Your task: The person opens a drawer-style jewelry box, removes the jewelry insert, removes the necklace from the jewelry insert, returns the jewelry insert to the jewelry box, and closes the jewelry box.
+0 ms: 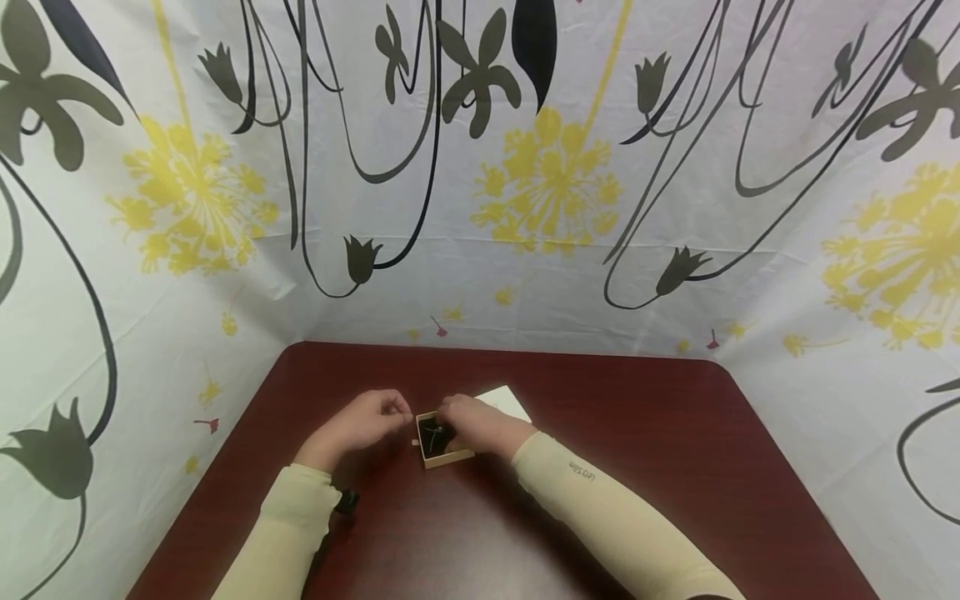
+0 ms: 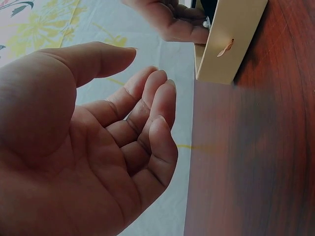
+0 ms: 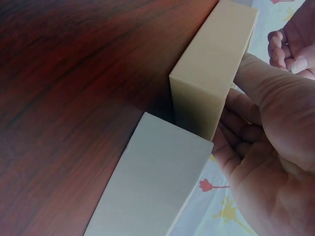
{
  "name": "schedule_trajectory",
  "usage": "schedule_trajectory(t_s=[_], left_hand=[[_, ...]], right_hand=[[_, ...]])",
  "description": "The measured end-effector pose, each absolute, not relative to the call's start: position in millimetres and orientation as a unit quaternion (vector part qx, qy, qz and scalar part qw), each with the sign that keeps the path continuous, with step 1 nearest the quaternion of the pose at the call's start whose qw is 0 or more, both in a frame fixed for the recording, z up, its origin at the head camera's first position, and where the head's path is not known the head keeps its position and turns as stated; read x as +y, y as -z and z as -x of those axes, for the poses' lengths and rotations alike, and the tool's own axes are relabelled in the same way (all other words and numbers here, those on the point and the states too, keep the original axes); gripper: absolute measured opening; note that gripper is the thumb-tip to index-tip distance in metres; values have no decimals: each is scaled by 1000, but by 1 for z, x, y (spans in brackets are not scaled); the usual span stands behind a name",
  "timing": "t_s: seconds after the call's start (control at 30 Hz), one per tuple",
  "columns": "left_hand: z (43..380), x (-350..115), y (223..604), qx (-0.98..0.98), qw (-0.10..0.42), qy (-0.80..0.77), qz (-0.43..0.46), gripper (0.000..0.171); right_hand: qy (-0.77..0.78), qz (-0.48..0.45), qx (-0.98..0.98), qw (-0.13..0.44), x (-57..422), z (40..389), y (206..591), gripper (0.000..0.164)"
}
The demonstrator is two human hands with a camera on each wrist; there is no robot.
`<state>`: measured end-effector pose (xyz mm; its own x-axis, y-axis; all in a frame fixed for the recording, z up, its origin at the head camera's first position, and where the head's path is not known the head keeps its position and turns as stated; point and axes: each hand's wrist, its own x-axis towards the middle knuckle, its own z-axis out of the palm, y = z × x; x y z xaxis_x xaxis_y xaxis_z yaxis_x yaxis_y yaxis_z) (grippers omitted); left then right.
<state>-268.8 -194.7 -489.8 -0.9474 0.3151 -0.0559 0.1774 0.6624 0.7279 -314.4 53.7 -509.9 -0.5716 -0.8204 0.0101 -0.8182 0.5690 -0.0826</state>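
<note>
A small cream drawer box with a black inside lies on the table. A thin silvery piece of jewellery shows against the black, with a shiny bit near the right fingertips. My right hand reaches over the box from the right, thumb and fingers dipping inside its walls; whether they pinch the jewellery I cannot tell. Just left of the box, my left hand hovers with nothing in it, fingers loosely bent and thumb apart in the left wrist view. A small ribbon tab sticks out of the box's end wall.
A white box sleeve or lid lies behind the right hand, close to the cream box's corner in the right wrist view. The dark red table backs onto a patterned cloth. A black band is on the left wrist.
</note>
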Motion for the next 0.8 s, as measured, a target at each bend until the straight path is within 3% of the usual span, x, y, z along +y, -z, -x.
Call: schedule_trajectory(t_s=[0.8], left_hand=[[268,-200,492,903,85,-397,-137,9]], right_hand=[[37,455,889,32,50,312,501,31]])
